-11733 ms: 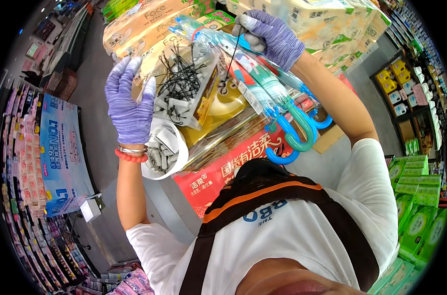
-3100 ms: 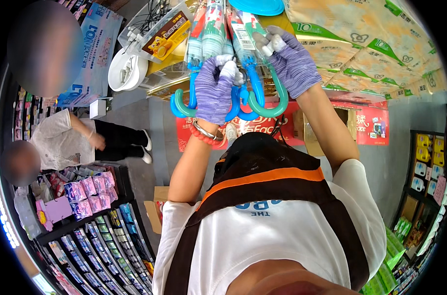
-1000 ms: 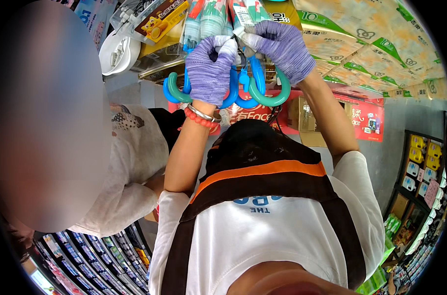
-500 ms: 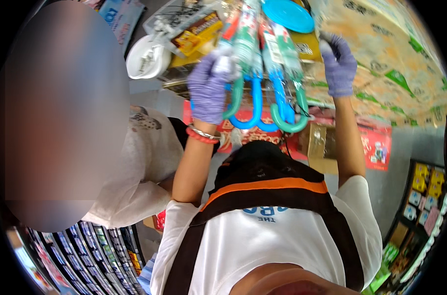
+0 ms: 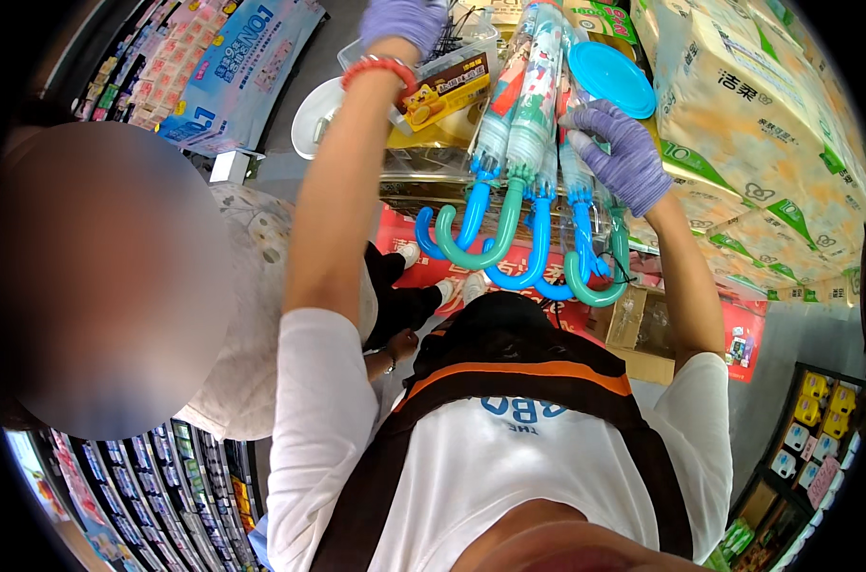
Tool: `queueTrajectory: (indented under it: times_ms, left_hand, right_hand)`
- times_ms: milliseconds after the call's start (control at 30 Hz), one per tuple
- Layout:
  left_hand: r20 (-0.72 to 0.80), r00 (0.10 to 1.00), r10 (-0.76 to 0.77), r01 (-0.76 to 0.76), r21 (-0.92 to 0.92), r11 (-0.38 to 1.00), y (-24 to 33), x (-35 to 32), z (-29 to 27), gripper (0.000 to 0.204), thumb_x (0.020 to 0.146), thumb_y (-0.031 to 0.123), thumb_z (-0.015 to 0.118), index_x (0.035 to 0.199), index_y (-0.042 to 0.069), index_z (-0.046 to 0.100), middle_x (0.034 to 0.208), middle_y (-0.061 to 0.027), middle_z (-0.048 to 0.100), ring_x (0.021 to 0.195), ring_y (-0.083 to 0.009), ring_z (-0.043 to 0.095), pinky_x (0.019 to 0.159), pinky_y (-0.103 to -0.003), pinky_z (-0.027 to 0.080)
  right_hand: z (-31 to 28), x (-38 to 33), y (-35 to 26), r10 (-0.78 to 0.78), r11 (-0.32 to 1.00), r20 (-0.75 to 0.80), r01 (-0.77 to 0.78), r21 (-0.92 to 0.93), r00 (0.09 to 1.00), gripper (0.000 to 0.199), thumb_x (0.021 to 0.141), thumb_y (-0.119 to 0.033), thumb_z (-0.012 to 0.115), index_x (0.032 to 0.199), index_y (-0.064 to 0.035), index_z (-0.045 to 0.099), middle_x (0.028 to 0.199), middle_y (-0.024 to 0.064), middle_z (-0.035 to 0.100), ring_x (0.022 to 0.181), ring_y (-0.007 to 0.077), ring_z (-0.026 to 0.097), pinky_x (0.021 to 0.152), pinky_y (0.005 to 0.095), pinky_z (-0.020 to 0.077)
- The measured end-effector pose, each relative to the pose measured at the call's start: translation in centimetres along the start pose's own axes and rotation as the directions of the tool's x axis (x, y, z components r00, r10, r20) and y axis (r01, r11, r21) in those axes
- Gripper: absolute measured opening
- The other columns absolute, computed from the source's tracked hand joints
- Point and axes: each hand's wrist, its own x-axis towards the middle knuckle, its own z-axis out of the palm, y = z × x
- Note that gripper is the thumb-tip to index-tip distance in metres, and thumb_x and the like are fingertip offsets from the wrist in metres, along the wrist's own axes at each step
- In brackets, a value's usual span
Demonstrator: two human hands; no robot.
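Note:
Several children's umbrellas (image 5: 533,133) in clear sleeves lie side by side, their blue and green curved handles (image 5: 523,272) hanging toward me over the edge. My right hand (image 5: 623,157), in a purple knit glove, is at the right side of the bundle. Its thumb and fingers are apart, with the tips against or just over the rightmost umbrella. My left hand (image 5: 404,21), gloved alike, reaches far forward over a clear plastic bin (image 5: 452,57) with thin black wire pieces in it. Its fingers are cut off by the upper edge of the view.
A blue round lid (image 5: 612,78) lies right of the umbrellas. Large wrapped tissue packs (image 5: 747,114) are stacked at the right. A white tub (image 5: 316,116) stands left of the bin. Another person (image 5: 261,248) stands close on my left. An open cardboard box (image 5: 642,329) is below.
My left hand has left the umbrellas and gone forward to the bin. My right hand has moved left and nearer, from the tissue packs to the umbrellas.

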Motion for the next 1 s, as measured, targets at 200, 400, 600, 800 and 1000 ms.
queueTrajectory:
  times_ms: [200, 400, 600, 800, 1000]
  left_hand:
    - [0.534, 0.777, -0.334, 0.055, 0.470, 0.881, -17.3, 6.4, -0.5, 0.024, 0.072, 0.018, 0.060, 0.094, 0.009, 0.067, 0.072, -0.0071, 0.065, 0.065, -0.0165, 0.062, 0.062, -0.031, 0.049]
    - [0.828, 0.555, -0.081, 0.364, -0.154, 0.919, -15.4, 4.8, -2.7, 0.037, 0.072, 0.008, 0.062, 0.109, 0.012, 0.062, 0.091, -0.0024, 0.065, 0.080, -0.0125, 0.060, 0.061, -0.028, 0.050]
    - [0.767, 0.617, -0.174, -0.220, 0.380, 0.899, -10.1, 4.2, -1.2, 0.060, 0.062, -0.002, 0.071, 0.118, 0.009, 0.053, 0.096, -0.0057, 0.059, 0.085, -0.0164, 0.057, 0.074, -0.029, 0.048]
    - [0.695, 0.671, -0.258, -0.193, 0.500, 0.845, -16.9, 5.2, 2.7, 0.053, 0.067, 0.014, 0.073, 0.115, 0.008, 0.051, 0.100, -0.0129, 0.062, 0.090, -0.0263, 0.062, 0.080, -0.035, 0.049]
    - [0.500, 0.865, 0.042, -0.310, 0.466, 0.829, -12.0, 3.3, -1.6, 0.032, 0.067, 0.024, 0.065, 0.094, 0.006, 0.063, 0.090, -0.0178, 0.064, 0.087, -0.0349, 0.061, 0.076, -0.040, 0.049]
  right_hand:
    - [0.3, -0.3, 1.0, 0.071, 0.995, -0.054, -0.068, 0.070, 0.996, 0.015, 0.079, -0.007, 0.061, 0.094, -0.0049, 0.063, 0.088, 0.0096, 0.058, 0.081, 0.0234, 0.058, 0.073, 0.0307, 0.0471]
    - [-0.1, -0.6, 2.1, 0.136, 0.989, -0.064, -0.132, 0.070, 0.989, 0.016, 0.079, -0.005, 0.061, 0.095, -0.0036, 0.062, 0.089, 0.0101, 0.059, 0.080, 0.0235, 0.058, 0.073, 0.0307, 0.0474]
    - [0.0, 0.2, 3.1, 0.138, 0.990, -0.031, -0.138, 0.000, 0.990, 0.017, 0.080, -0.005, 0.060, 0.096, -0.0031, 0.063, 0.090, 0.0106, 0.059, 0.082, 0.0235, 0.058, 0.075, 0.0315, 0.0471]
    - [0.7, 1.7, 2.1, 0.119, 0.990, 0.021, -0.120, 0.079, 0.993, 0.017, 0.080, -0.006, 0.060, 0.096, -0.0034, 0.063, 0.090, 0.0108, 0.059, 0.083, 0.0245, 0.058, 0.076, 0.0325, 0.0465]
    - [0.7, 1.3, 3.0, 0.090, 0.994, 0.005, -0.090, 0.062, 0.996, 0.019, 0.081, -0.006, 0.061, 0.100, -0.0035, 0.063, 0.092, 0.0067, 0.059, 0.085, 0.0177, 0.057, 0.075, 0.0278, 0.0459]
